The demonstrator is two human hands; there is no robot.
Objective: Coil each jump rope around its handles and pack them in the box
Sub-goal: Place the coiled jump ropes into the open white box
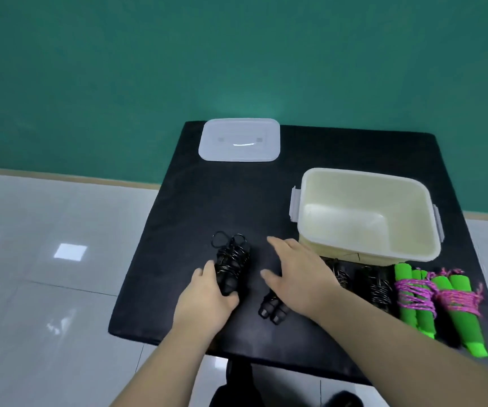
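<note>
Left hand [207, 292]: fingers curled round the near end of a coiled black jump rope [232, 264], thumb on its left side. The bundle points away from the hand, with cord loops at its far end. It lies on the black table [178, 230], left of centre.

Right hand [298, 274]: palm down, fingers straight and spread, holding nothing. Under it lies a second black jump rope [272, 309]. Only its 2 handle ends show, sticking out towards us below the thumb side. We cannot tell whether the palm touches it.

Just right of that hand are 2 more black coiled ropes [379, 286], side by side, the nearer one partly hidden by the wrist. Beside them are 2 green-handled jump ropes [413, 318] wound with pink cord, near the table's right edge.

Beyond this row stands the open cream box [354, 195], its near-left corner close to the right hand's knuckles. The translucent lid [239, 140] lies flat at the table's far edge, well apart from the box.
</note>
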